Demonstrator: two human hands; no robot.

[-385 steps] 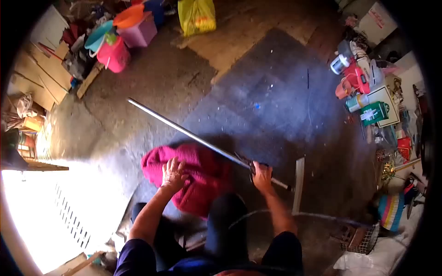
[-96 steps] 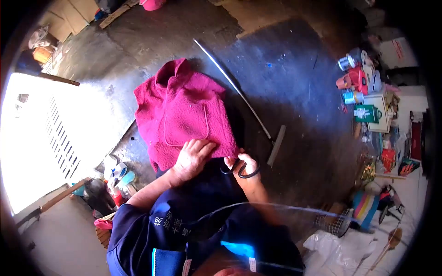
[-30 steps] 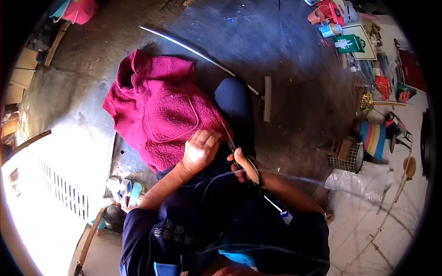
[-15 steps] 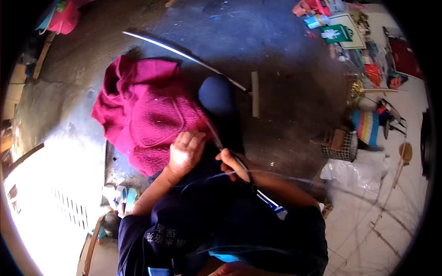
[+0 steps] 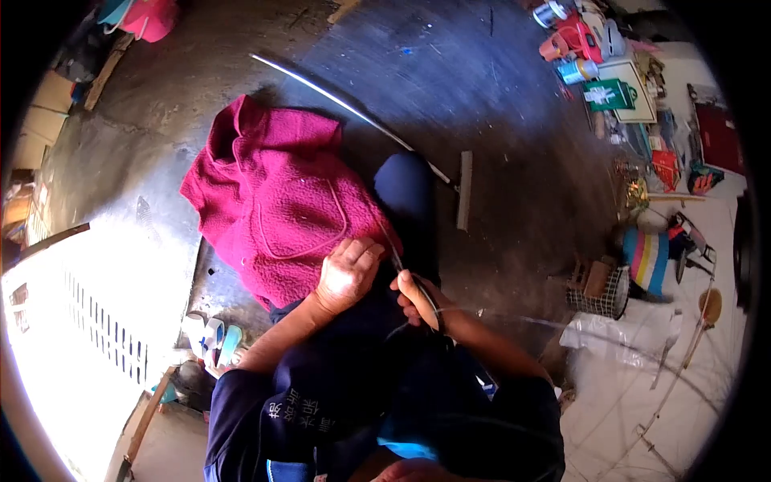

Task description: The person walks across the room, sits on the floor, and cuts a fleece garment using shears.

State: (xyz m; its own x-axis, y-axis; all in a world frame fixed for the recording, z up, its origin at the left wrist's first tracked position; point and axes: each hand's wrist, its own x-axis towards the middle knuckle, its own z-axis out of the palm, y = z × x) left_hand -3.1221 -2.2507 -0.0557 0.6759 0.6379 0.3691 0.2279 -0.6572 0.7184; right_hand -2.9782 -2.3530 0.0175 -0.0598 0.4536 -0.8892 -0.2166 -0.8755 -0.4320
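One camera, worn on the person's head, looks forward and steeply down over the shirt, which fills the bottom middle of the frame. Its wide, bowed view, black at the corners, shows the left grip and right grip close by near the centre, with floor farther off towards the top edge.

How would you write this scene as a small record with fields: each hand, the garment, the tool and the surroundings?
left hand: fingers curled at the lower edge of the garment
right hand: holding scissors
scissors: blade pointing at the garment's edge; too small to tell if open
garment: pink, fleecy, spread out, beside the right knee
floor: long-handled tool with a crosswise head, lying beyond the garment
right side: wire basket, striped item
upper left: pink bucket
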